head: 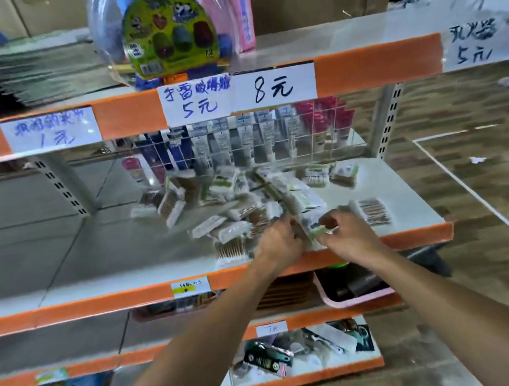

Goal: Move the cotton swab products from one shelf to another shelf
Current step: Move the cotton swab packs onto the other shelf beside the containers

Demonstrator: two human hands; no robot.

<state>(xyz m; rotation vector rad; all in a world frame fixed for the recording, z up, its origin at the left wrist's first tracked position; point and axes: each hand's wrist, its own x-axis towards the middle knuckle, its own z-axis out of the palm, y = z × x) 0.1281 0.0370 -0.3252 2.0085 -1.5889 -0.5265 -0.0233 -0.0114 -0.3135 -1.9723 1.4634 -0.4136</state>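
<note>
While both hands meet at the shelf's front edge, the left hand (pixel 278 237) and right hand (pixel 347 235) each have a grip on 1 green-labelled swab packet (pixel 313 229); behind them the swab pile (pixel 240 194) still covers the middle shelf (pixel 403 189), so most of the moving looks undone

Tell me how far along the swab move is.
Early. No moved packs show in this view. Both hands, left hand and right hand, grip one pack at the middle shelf front. Left: the pile of swab packs behind them.
</note>
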